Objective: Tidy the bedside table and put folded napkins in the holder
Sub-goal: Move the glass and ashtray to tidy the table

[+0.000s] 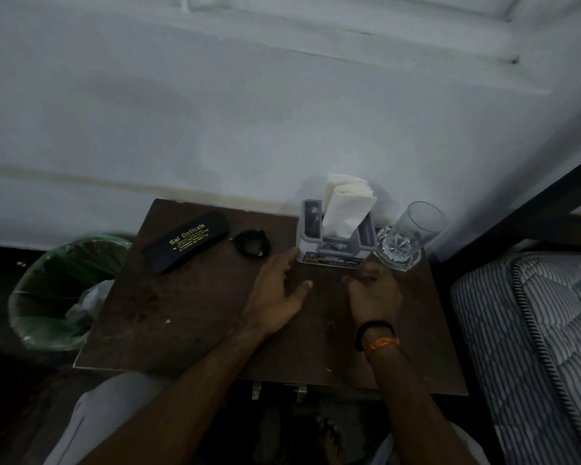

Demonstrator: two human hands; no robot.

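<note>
White napkins [344,209] beyond both hands [322,293]

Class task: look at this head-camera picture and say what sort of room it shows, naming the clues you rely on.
Probably a bedroom, at a bedside. A quilted mattress lies right beside a small dark table that carries a spectacle case, a drinking glass and a napkin holder.

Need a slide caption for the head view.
Napkins stand in holder; left hand touches it, right hand hovers near glass.
</note>
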